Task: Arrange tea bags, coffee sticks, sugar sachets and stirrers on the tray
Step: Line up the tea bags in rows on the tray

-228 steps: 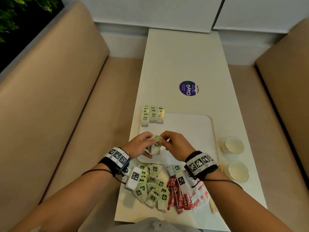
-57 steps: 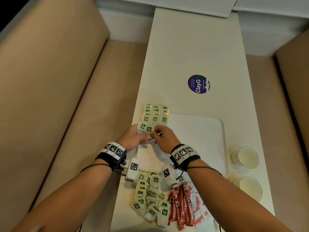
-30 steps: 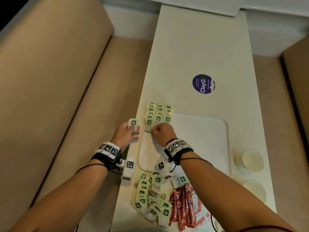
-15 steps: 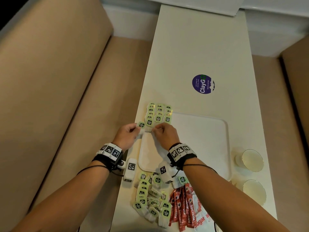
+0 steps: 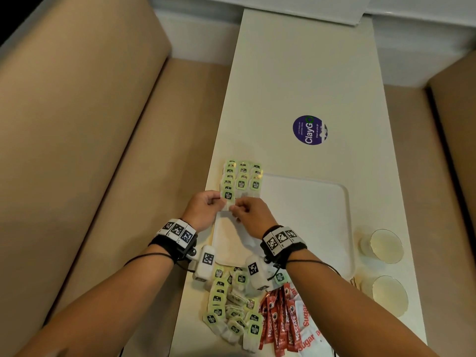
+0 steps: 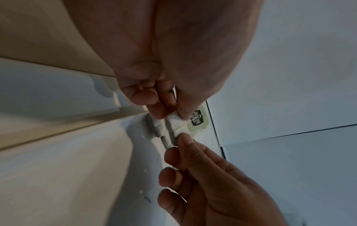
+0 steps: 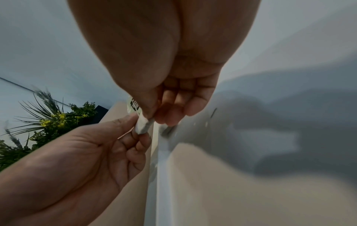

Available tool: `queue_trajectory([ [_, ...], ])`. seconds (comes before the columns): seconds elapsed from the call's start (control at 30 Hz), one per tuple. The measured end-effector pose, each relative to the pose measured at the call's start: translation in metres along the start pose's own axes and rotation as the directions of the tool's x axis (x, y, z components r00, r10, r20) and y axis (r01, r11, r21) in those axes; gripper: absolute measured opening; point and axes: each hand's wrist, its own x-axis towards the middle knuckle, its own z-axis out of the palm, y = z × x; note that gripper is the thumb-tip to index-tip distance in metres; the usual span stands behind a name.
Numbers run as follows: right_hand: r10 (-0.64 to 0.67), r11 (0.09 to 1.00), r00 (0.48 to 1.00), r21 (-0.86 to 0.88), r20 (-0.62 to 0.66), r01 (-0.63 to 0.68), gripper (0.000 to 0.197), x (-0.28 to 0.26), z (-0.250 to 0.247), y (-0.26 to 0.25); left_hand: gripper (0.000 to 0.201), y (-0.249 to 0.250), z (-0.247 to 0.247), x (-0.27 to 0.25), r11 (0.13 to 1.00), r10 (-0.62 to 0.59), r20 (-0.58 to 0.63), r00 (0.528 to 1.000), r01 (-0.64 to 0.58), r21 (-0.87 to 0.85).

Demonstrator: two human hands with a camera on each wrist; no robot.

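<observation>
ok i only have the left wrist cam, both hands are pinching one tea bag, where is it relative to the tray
observer: the tea bag is at the tray's far left corner, at the near end of the leftmost of three columns of tea bags.
operator: any tea bags off the tray
observer: yes, a loose pile lies on the table at the near edge.
operator: coffee sticks placed yet
observer: no, the red coffee sticks lie on the table right of that pile, beside the sugar sachets.
</observation>
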Motion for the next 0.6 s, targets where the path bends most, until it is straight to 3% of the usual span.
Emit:
queue_trajectory([
  [0.07, 0.021, 1.000, 0.999, 0.014, -0.026, -0.021, 0.029, 0.001, -0.003, 0.000, 0.016, 0.001, 0.000, 0.002, 0.999, -0.011, -0.050, 0.999, 0.009, -0.035],
  [0.2, 0.075, 0.997, 0.989, 0.002, -0.127, -0.075, 0.033, 0.009, -0.011, 0.005, 0.013, 0.002, -0.004, 0.010, 1.000, 0.017, -0.103, 0.995, -0.016, 0.010],
  [0.33, 0.165, 0.986, 0.978, -0.003, -0.125, -0.167, 0.033, 0.012, -0.013, 0.010, 0.021, 0.003, -0.002, 0.017, 0.995, 0.070, -0.081, 0.994, -0.064, 0.082],
  [0.47, 0.209, 0.978, 0.968, 0.010, -0.136, -0.210, 0.030, 0.013, -0.010, 0.010, 0.047, 0.006, 0.002, 0.022, 0.962, 0.159, -0.027, 0.987, -0.148, 0.231],
  [0.6, 0.214, 0.975, 0.965, -0.028, -0.154, -0.221, 0.031, 0.015, -0.009, 0.009, 0.064, 0.006, 0.003, 0.026, 0.840, 0.237, 0.031, 0.971, -0.221, 0.495],
])
